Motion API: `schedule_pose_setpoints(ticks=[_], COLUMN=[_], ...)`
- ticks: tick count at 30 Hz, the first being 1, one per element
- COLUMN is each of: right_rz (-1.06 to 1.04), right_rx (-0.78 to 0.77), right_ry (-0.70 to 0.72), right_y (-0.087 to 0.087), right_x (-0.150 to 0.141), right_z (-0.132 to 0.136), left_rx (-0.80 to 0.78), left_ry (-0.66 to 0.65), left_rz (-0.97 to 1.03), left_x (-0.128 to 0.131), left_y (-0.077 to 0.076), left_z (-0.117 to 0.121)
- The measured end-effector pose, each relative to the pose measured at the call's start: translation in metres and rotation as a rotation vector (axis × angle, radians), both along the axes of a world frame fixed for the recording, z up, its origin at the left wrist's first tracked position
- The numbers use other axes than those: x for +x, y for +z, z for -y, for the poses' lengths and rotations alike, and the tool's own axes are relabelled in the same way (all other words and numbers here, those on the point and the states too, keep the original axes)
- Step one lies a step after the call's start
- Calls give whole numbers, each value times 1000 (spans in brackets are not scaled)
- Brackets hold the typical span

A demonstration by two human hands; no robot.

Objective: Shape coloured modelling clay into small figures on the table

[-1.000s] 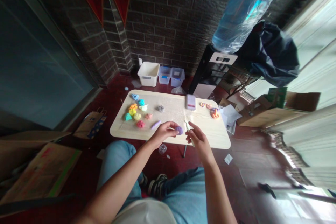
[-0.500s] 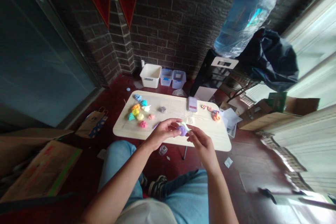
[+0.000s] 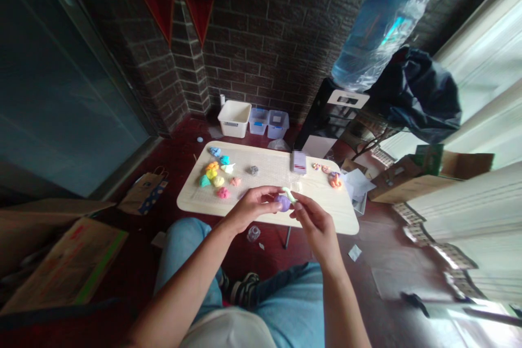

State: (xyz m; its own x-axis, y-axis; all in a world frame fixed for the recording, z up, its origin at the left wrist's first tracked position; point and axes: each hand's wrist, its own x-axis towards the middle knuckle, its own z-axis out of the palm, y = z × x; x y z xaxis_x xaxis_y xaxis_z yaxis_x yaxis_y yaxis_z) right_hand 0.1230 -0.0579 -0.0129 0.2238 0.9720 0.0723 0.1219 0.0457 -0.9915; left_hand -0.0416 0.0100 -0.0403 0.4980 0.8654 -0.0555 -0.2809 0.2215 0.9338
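My left hand (image 3: 253, 204) pinches a small purple clay ball (image 3: 282, 203) above the near edge of a low wooden table (image 3: 326, 212). My right hand (image 3: 313, 218) is closed on a pale green tool (image 3: 290, 194), whose tip rests against the ball. Several coloured clay lumps (image 3: 216, 173) lie on the table's left part, and a grey lump (image 3: 253, 170) sits near the middle. Orange and pink clay pieces (image 3: 334, 179) are at the right end.
A small white box (image 3: 299, 161) stands at the table's far edge. White and clear bins (image 3: 234, 117) sit on the floor by the brick wall. A water dispenser (image 3: 338, 114) stands at the right, cardboard (image 3: 65, 266) at the left, a paper bag (image 3: 142, 192) beside the table.
My right hand has brought the green tool leftward up to the purple ball. Both hands have lifted slightly off the table edge.
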Motion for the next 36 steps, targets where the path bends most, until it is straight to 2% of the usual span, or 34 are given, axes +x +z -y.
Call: schedule_pose_setpoints(ticks=[11, 19, 28, 36], right_rz=[107, 151, 189, 274], right_rx=[32, 47, 11, 69], right_ry=[-3, 48, 58, 53], right_y=[6, 8, 12, 12], right_x=[-3, -4, -4, -5], right_z=[7, 9, 13, 15], left_rx=[-36, -57, -45, -85], left_ry=[1, -8, -15, -18], left_rz=[13, 46, 31, 60], left_x=[2, 1, -2, 0], left_y=[11, 16, 16, 19], left_z=[7, 9, 11, 14])
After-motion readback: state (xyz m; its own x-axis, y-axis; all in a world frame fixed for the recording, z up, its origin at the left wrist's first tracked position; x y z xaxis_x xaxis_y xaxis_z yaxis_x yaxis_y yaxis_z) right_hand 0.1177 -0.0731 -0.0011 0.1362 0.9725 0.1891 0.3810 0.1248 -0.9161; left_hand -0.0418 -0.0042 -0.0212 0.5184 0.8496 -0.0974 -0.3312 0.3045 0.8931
